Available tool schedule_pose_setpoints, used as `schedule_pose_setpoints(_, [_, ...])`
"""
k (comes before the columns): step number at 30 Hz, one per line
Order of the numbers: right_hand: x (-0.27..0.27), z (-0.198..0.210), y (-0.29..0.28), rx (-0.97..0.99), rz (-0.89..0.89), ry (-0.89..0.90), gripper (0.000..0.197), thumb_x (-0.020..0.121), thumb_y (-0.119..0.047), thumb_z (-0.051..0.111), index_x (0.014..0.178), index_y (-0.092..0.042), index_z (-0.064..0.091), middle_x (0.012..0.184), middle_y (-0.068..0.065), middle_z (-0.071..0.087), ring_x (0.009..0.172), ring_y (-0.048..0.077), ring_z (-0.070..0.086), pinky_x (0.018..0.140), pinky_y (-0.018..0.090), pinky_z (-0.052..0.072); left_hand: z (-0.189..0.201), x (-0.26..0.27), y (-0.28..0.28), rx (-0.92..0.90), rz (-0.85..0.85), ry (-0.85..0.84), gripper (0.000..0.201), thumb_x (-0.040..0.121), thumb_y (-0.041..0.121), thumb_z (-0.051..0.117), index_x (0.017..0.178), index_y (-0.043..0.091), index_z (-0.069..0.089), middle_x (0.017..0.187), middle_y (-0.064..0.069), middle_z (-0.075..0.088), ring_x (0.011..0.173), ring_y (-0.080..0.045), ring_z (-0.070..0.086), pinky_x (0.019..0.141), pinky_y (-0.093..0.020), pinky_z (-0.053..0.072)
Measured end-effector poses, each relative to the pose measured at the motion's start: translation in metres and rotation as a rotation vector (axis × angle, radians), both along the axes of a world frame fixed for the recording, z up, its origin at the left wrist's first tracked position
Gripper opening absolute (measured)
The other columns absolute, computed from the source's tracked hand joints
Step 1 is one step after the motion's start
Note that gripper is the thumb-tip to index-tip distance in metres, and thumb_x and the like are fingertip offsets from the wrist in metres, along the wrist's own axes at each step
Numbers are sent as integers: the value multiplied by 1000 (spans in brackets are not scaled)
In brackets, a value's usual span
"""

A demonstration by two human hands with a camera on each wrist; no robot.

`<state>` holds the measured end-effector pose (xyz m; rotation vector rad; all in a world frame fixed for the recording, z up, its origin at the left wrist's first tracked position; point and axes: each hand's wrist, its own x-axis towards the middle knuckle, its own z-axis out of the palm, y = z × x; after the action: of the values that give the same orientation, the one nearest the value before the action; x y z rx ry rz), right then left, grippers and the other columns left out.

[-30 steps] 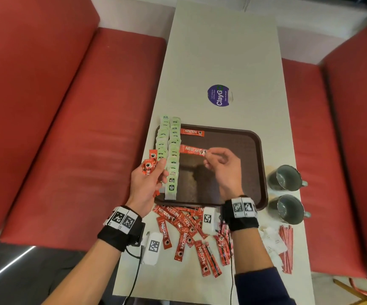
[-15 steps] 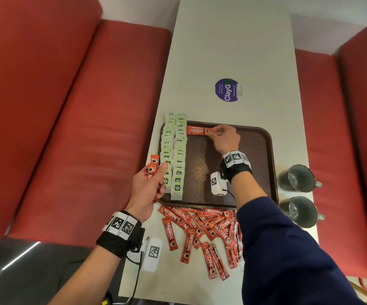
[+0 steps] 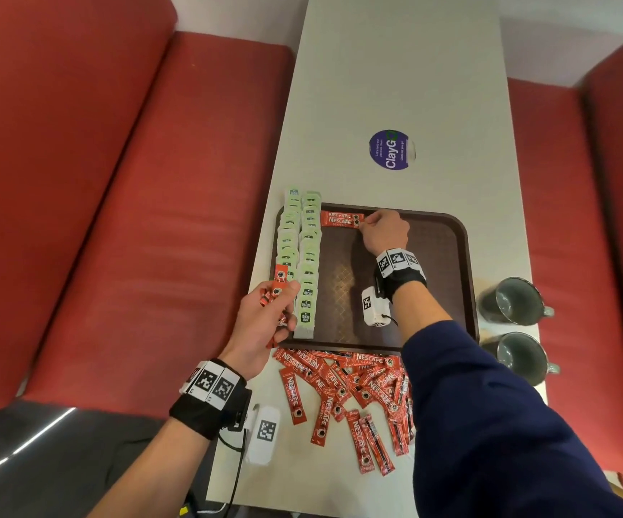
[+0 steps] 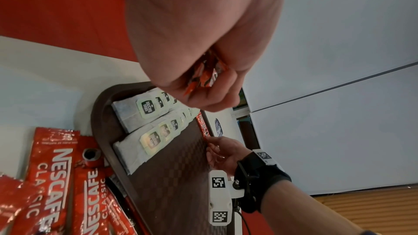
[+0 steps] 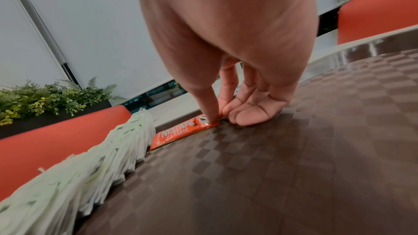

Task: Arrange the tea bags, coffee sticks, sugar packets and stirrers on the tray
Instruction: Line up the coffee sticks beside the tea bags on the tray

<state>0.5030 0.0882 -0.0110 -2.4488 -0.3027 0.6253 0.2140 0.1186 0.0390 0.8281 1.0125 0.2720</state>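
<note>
A brown tray (image 3: 448, 256) is set on a pale table (image 3: 395, 69) between red benches (image 3: 115, 218). Two overlapping rows of tea bags (image 3: 302, 256) are laid along the tray's left side, reaching past its far rim.

The right hand (image 3: 384, 233) is stretched to the tray's far edge. Its thumb and first finger are pinched on the right end of a red coffee stick (image 3: 341, 219), which lies flat on the tray floor, crosswise, its left end touching the inner row of tea bags. In the right wrist view the thumb tip (image 5: 209, 113) is pressed onto the stick's end (image 5: 183, 132) while the other fingers are curled with their tips resting on the tray just beside it. A second stick appears to lie directly behind the first, against the far rim.

The left hand (image 3: 265, 323) is held above the tray's near left corner, over the outer row of tea bags. A bundle of coffee sticks (image 3: 276, 286) is gripped in its curled fingers, with the ends protruding past the thumb; the bundle's lower ends (image 4: 203, 76) are seen inside the fist in the left wrist view.

A loose heap of coffee sticks (image 3: 339, 390) lies on the table just off the tray's near rim. Two dark mugs (image 3: 515, 330) are placed to the right of the tray, and a round purple sticker (image 3: 392, 149) is seen beyond it.
</note>
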Motion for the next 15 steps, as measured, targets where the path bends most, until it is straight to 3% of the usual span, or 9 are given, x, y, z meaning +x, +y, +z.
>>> schedule_pose_setpoints(5, [-6,5,-2,9,-33,9,20,102,-28,74,118,-16,73,130,12,68,115,31,68,91,31,48,4,-1,0,9,-67,-30,31,105,28,72,126,5,67,87,-9,63,62,-17,57,39,-20,32])
schedule_pose_setpoints(8, [-20,21,-13,109,-12,-58,18,104,-26,69,116,-14,73,115,5,73,113,25,68,86,26,42,9,-3,-3,49,-121,-31,34,107,29,67,127,2,68,91,-11,66,64,-19,59,40,-20,31])
schedule_pose_setpoints(10, [-37,38,-23,199,48,-82,16,105,-31,67,111,-18,75,102,-4,74,103,19,71,86,28,47,12,-4,-5,69,-152,-43,33,108,30,65,123,2,70,91,-10,68,64,-19,60,42,-21,31])
schedule_pose_setpoints(13, [-73,70,-46,318,213,113,25,106,-49,65,109,-26,76,93,-7,79,85,9,75,82,31,60,16,-4,-12,91,-174,-54,31,107,31,67,119,4,75,89,-8,68,64,-19,60,40,-20,30])
schedule_pose_setpoints(15, [-98,89,-62,357,341,286,36,106,-59,62,112,-27,77,95,-5,79,80,7,73,72,26,58,20,-3,-18,117,-192,-60,30,106,32,68,116,5,76,88,-6,68,64,-19,60,39,-20,29])
